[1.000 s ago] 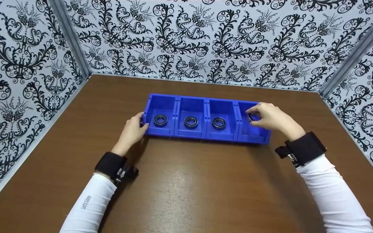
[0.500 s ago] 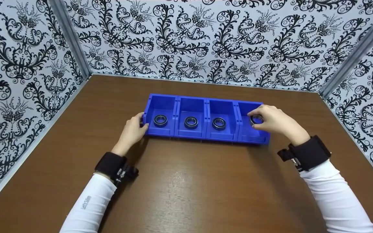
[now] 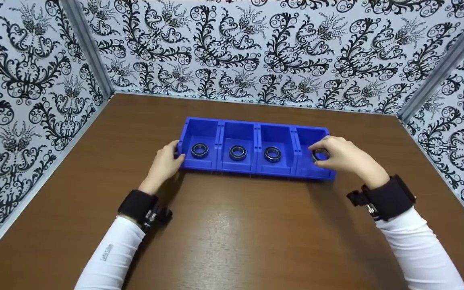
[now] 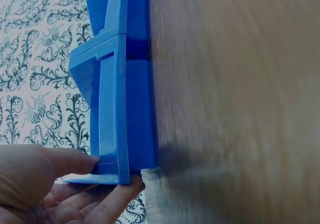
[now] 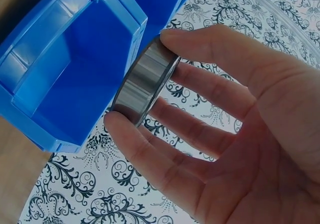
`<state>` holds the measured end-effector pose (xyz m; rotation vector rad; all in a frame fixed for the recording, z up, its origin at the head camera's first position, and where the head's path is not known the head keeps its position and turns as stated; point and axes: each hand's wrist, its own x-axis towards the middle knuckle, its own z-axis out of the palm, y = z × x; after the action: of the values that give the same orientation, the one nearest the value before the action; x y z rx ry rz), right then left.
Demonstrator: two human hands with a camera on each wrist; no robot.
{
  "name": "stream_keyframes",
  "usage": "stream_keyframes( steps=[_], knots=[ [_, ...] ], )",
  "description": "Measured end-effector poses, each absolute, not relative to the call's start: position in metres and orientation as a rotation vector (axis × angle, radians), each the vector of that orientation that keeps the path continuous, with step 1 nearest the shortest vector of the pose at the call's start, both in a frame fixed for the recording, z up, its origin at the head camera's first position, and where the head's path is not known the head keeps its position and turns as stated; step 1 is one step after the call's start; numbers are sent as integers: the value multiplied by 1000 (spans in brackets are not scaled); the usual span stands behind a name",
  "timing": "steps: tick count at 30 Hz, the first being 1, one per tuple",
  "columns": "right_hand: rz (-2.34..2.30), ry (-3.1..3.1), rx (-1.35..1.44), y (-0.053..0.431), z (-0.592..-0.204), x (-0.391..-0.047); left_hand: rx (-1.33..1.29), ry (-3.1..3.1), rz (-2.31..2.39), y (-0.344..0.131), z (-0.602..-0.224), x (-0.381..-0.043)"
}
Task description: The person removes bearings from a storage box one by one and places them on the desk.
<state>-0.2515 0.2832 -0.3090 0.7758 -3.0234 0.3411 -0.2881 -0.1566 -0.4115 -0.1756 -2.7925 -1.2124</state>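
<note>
My left hand (image 3: 165,163) grips the left end wall of a row of joined blue bins (image 3: 236,168); in the left wrist view the thumb lies inside the wall and the fingers outside. My right hand (image 3: 342,158) pinches a ball bearing (image 5: 145,81) by its rim between thumb and fingertips, above the rightmost bin (image 5: 80,78). The right wrist view shows the bearing's shiny outer ring side-on, clear of the bin's floor. One bearing lies flat in each of the other bins: a left bearing (image 3: 199,156), a middle one (image 3: 238,158) and a right one (image 3: 272,159).
The bins stand on a brown wooden table (image 3: 224,225), towards its back. Patterned white-and-black panels (image 3: 240,52) enclose the table at the back and sides, joined by grey corner posts (image 3: 89,48). Each wrist wears a black strap (image 3: 391,197) with a small camera.
My right hand has shifted slightly to the right and towards me with the bearing, still over the rightmost bin. The left hand and the bins have stayed in place.
</note>
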Motion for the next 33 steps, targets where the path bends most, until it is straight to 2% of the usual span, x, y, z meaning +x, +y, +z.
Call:
stream_keyframes(
  steps=[33],
  knots=[
    [354,-3008,827,281,-315,-215,-166,-2807,-1219,-158,-411,-289]
  ],
)
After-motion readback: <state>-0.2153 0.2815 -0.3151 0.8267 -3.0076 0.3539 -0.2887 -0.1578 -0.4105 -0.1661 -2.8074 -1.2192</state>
